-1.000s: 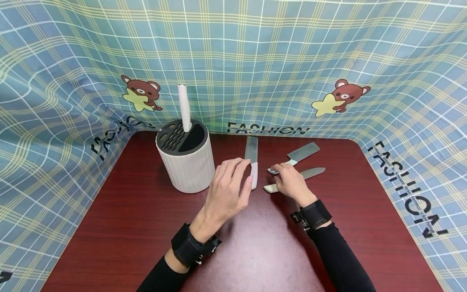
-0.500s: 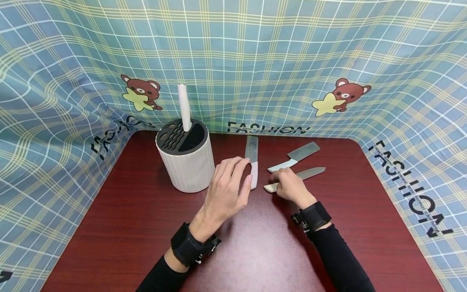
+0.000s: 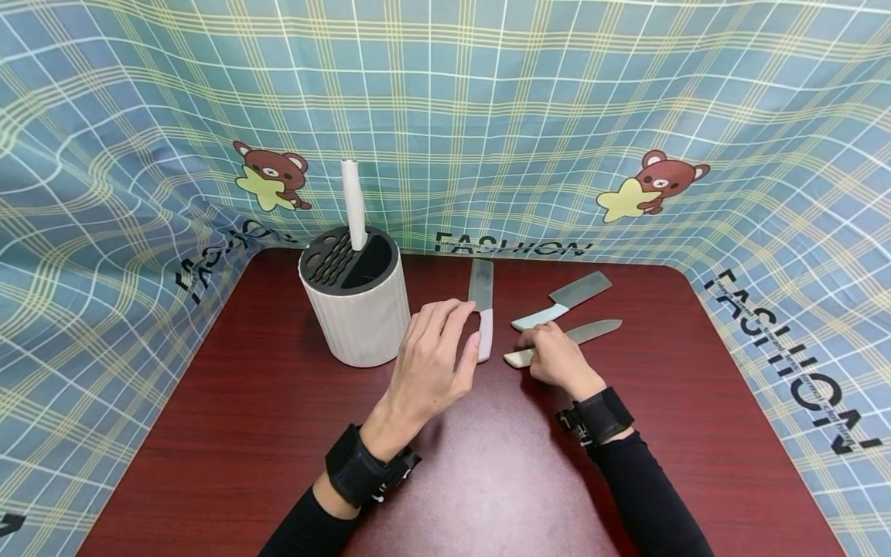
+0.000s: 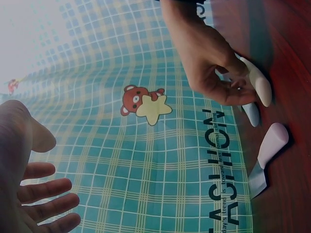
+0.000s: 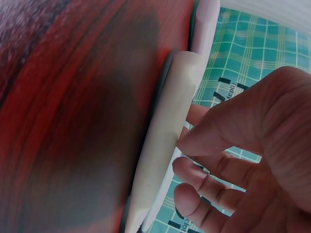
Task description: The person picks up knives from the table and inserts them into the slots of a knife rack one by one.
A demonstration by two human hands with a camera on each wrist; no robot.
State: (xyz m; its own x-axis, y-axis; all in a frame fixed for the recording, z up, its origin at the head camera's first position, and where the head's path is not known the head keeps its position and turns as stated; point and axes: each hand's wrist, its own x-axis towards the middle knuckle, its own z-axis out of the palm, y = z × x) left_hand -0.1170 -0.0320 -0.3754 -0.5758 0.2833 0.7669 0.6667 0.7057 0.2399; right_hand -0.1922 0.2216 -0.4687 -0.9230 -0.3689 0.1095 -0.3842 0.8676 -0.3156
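My left hand (image 3: pixel 435 356) hovers beside a pink-handled knife (image 3: pixel 485 334) with a broad blade; in the left wrist view the left fingers (image 4: pixel 48 189) are spread apart and hold nothing. Over a pointed knife with a cream handle (image 3: pixel 518 358) is my right hand (image 3: pixel 559 357), its fingers curved. Seen from the right wrist, the thumb meets the edge of the cream handle (image 5: pixel 167 121); whether the fingers close round it is unclear. Just behind lies a small cleaver with a light-blue handle (image 3: pixel 539 317), apart from the hand in the head view.
A white ribbed knife block (image 3: pixel 365 329) with a black slotted top stands left of the knives. One white handle (image 3: pixel 353 205) sticks up from it. The dark red table (image 3: pixel 230 433) is bordered by a checked cloth (image 3: pixel 445 116) at the back and sides.
My right hand has drawn back slightly from the light-blue cleaver handle onto the cream-handled knife, so that blue handle now shows fully. My left hand and the knives have stayed put.
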